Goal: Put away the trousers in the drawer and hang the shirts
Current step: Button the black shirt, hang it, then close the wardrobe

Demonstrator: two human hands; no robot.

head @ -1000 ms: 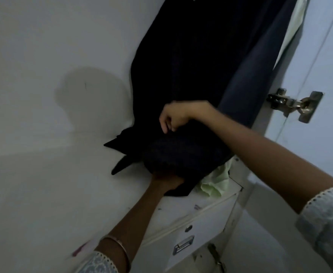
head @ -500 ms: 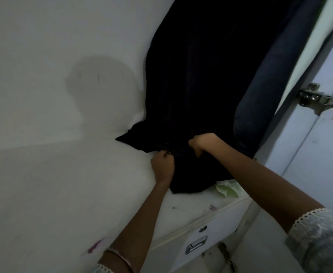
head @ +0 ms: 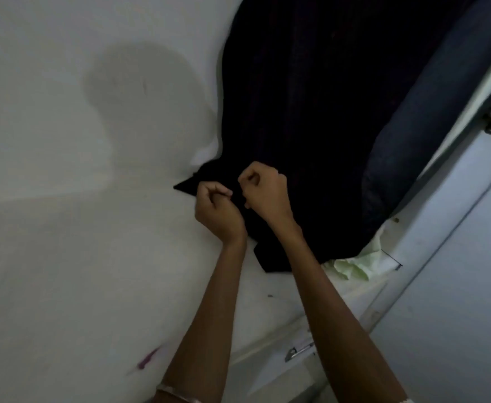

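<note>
- Black garment: hangs inside the wardrobe, with its hem heaped on the shelf above the drawer.
- Left hand: fingers curled, pinching the hem's edge.
- Right hand: a fist against the cloth, just beside the left; whether it holds a fold cannot be told.
- Neighbours: blue garment touching on the right; green cloth under the hem.
- Risk, as judged: a hard tug could pull the garment off its support, which is out of view, or drag the green cloth out.
- Writing: none legible.

black garment, navy garment, pale green cloth
</note>
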